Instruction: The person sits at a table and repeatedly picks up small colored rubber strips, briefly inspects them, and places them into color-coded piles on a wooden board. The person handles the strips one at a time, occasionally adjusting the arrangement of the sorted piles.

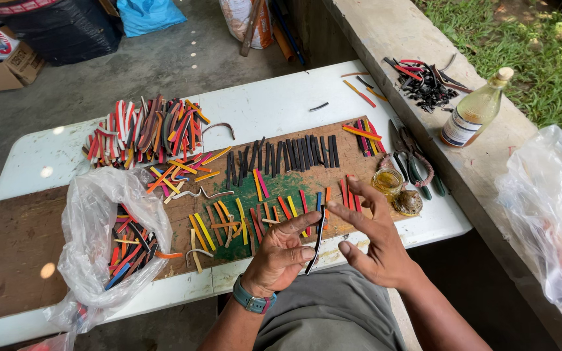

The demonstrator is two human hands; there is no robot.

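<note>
My left hand, with a teal watch on the wrist, pinches the lower end of a thin black strip that stands nearly upright over the table's front edge. My right hand is beside it with fingers spread, and its fingertip touches the strip's upper end. Under the hands lies a brown board with a green patch. Coloured strips lie in rows on it, and a row of black strips lies farther back.
A heap of mixed coloured strips lies at the back left of the white table. A clear plastic bag holds more strips. Scissors, a small jar, a glass bottle, black scraps and another plastic bag are at the right.
</note>
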